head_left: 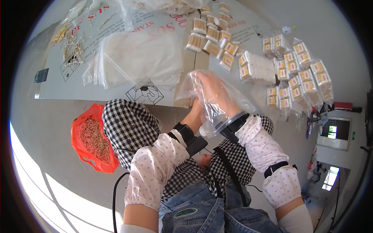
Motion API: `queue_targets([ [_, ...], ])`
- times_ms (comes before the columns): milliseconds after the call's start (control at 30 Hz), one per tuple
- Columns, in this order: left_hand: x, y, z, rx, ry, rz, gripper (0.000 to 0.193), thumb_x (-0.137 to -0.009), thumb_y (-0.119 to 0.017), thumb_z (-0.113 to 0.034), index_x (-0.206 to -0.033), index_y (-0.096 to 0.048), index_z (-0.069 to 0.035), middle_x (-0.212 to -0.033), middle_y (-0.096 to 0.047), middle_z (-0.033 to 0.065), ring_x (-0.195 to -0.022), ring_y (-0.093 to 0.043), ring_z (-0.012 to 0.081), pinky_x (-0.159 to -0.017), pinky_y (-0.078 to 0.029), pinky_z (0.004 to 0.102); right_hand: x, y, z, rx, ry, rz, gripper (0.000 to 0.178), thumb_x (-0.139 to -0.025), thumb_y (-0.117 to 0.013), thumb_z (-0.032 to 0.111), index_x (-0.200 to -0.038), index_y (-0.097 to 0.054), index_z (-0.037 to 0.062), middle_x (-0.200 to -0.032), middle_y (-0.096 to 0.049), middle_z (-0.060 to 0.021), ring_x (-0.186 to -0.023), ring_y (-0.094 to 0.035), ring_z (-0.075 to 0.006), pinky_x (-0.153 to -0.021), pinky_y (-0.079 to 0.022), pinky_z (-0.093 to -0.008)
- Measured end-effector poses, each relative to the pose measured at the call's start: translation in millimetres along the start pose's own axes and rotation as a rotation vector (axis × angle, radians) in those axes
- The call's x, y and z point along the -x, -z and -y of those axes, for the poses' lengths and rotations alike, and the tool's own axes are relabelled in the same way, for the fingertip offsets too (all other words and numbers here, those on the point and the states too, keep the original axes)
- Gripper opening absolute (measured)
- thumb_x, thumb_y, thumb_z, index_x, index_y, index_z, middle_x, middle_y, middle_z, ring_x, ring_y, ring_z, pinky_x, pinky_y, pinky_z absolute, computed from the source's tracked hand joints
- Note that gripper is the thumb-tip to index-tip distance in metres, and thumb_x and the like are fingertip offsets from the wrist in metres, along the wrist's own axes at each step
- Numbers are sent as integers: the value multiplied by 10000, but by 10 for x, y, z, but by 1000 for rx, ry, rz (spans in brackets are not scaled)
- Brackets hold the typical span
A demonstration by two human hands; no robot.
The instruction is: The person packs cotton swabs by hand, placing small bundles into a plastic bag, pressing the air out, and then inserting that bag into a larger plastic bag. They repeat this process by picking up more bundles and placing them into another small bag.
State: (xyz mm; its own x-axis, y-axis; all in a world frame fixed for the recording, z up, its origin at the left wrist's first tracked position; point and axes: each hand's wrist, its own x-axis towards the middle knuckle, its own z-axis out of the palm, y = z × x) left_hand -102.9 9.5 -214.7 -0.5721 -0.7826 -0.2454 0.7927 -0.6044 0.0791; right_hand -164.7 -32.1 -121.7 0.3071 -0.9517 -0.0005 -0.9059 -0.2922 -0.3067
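My right hand (216, 93) reaches inside a clear plastic bag (243, 101), whose open mouth hangs round the wrist. Its fingers are curled round a small bundle of cotton swabs (195, 83), seen blurrily through the film. My left hand (195, 112) is closed against the outside of the bag, just below the right one; most of its fingers are hidden. A flat stack of empty clear bags (140, 58) lies on the table to the left. Beyond my hands stand several bundles of cotton swabs (195, 42), some with a yellow label.
Packed bags of swab bundles (297, 91) and a block of wrapped bundles (258, 66) stand at the right. Loose swabs (74, 46) lie far left on the grey printed table sheet (171, 87). A red bag of swab sticks (94, 139) sits beside my left knee.
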Motion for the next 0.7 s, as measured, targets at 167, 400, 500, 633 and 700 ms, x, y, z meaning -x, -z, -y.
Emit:
queue_targets([
  [167,160,-98,77,225,55,-121,284,-1015,-487,-302,-1120,-588,-58,-1010,-657,81,-897,-670,216,-758,-572,375,-17,25,66,67,-106,22,444,-798,-647,11,-1229,-567,75,-1080,-593,-224,-1016,-581,-422,-877,-480,-451],
  [400,132,305,-81,210,172,84,254,-990,-477,-225,-1083,-604,-26,-1001,-665,115,-903,-668,262,-799,-560,399,-114,192,132,-25,-154,94,384,-869,-564,53,-1252,-567,88,-1149,-594,-208,-1075,-592,-380,-879,-495,-436],
  [500,108,298,-93,222,169,237,215,-984,-490,-171,-1089,-601,-20,-991,-659,123,-913,-667,267,-812,-557,401,-140,170,121,-69,-149,114,368,-885,-544,57,-1251,-565,85,-1144,-601,-214,-1076,-597,-376,-857,-506,-437],
  [633,259,77,-167,49,151,146,192,-972,-547,-147,-1102,-601,-17,-976,-655,92,-882,-663,220,-771,-559,359,-115,37,68,102,-38,-77,184,-869,-551,104,-1022,-582,6,-954,-647,-188,-995,-598,-404,-863,-483,-471],
  [700,295,151,-152,71,182,329,191,-968,-566,-142,-1110,-599,-20,-971,-653,76,-867,-659,199,-755,-556,341,-92,-81,157,-35,-215,-126,194,-858,-560,114,-1017,-589,7,-950,-646,-185,-1002,-595,-398,-859,-484,-466],
])
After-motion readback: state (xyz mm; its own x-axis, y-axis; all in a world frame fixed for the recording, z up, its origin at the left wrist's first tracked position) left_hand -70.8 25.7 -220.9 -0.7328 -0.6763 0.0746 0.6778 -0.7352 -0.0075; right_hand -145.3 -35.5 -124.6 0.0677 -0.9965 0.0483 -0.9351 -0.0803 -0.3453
